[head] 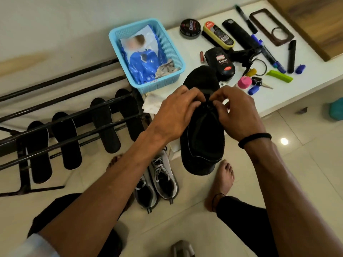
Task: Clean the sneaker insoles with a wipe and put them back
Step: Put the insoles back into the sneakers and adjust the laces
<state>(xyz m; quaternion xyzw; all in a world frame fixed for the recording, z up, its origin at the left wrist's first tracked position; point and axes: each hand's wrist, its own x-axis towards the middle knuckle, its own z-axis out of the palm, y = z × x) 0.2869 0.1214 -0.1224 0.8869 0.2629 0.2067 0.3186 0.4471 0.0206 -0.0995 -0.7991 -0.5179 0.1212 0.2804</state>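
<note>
A black sneaker (202, 145) is held in front of me, toe resting on the white shelf (278, 93), heel toward me. My left hand (178, 112) and my right hand (239, 112) both pinch at its laces near the tongue. Several black insoles (105, 127) lean on the black metal shoe rack (61, 125) to the left. A blue wipes packet (143, 60) lies in the light blue basket (172, 52), with a used crumpled wipe (165, 69) beside it. A pair of grey and white sneakers (157, 182) stands on the floor below.
The shelf holds shoe polish tins and bottles (220, 62), a brush (219, 36), markers, caps and small items. Crumpled tissue (152, 104) lies at the shelf's left end. My bare feet (222, 182) rest on the tiled floor beside the grey sneakers.
</note>
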